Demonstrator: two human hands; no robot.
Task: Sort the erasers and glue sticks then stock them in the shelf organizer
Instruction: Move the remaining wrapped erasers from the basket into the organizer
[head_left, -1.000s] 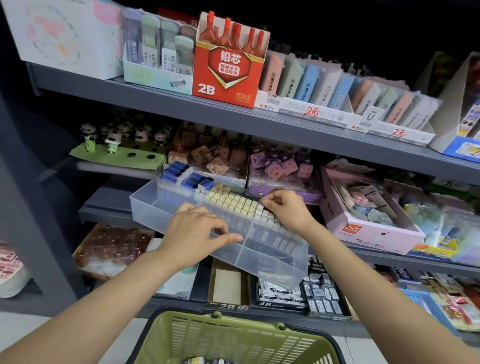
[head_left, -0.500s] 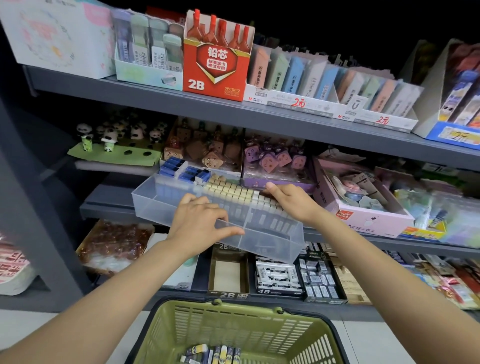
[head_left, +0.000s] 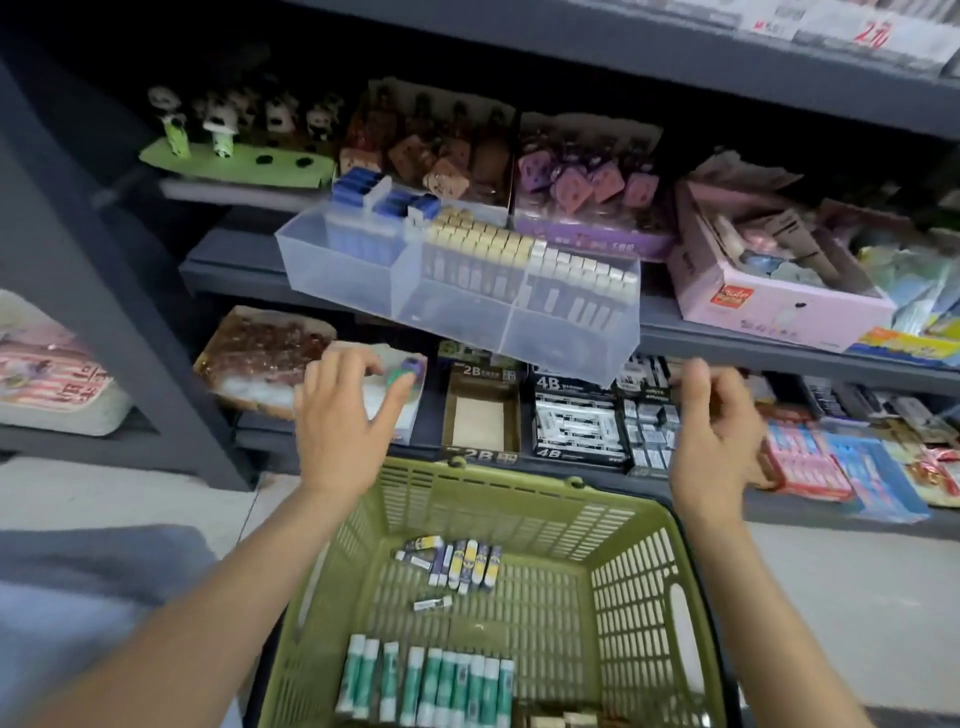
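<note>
Shelf organizer (head_left: 467, 291), clear plastic, divided into compartments: sits on the middle shelf (head_left: 727, 332), skewed, its near right corner overhanging the shelf edge; long axis runs from far left to near right. Contents: blue-topped items (head_left: 384, 197) in the far left cells, standing upright; a block of gold-capped pieces (head_left: 483, 236) in the middle; pale-capped pieces (head_left: 582, 270) at the right, all upright in tight rows. The near compartments along the front wall look unfilled, so stocking appears partly done. Green basket (head_left: 639, 525), below and nearer than the shelf: still holds stock. Glue sticks (head_left: 431, 686) with green bodies and white caps lie side by side at the near end, long axes pointing near to far. A smaller cluster of purple-and-yellow sticks (head_left: 462, 564) lies toward the far end, most aligned the same way, two or three lying crosswise. Judged remaining: transfer of both basket groups, and squaring the organizer on the shelf. Left hand (head_left: 345, 421): fingers spread, holding nothing, above the basket's far left rim. Right hand (head_left: 714, 431): fingers loosely curled, apparently holding nothing, above the far right rim. Neither hand touches the organizer.
</note>
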